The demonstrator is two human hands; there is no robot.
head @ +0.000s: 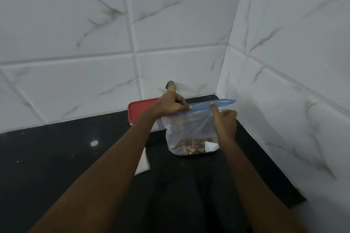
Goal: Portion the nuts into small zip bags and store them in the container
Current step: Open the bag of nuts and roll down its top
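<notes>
A clear zip bag [191, 130] with a blue seal strip stands on the black counter [56, 157], with brown nuts [191, 143] at its bottom. My left hand [170, 106] pinches the left end of the blue strip. My right hand [225, 123] pinches the strip near its middle, thumb on the near side and fingers curled behind. A container with a red lid [140, 109] sits right behind the bag, partly hidden by my left hand.
White marble-look tiled walls [284, 62] meet in a corner close behind and to the right of the bag. A white packet [143, 164] lies on the counter under my left forearm. A small dark-tipped object [170, 86] pokes up behind my left hand.
</notes>
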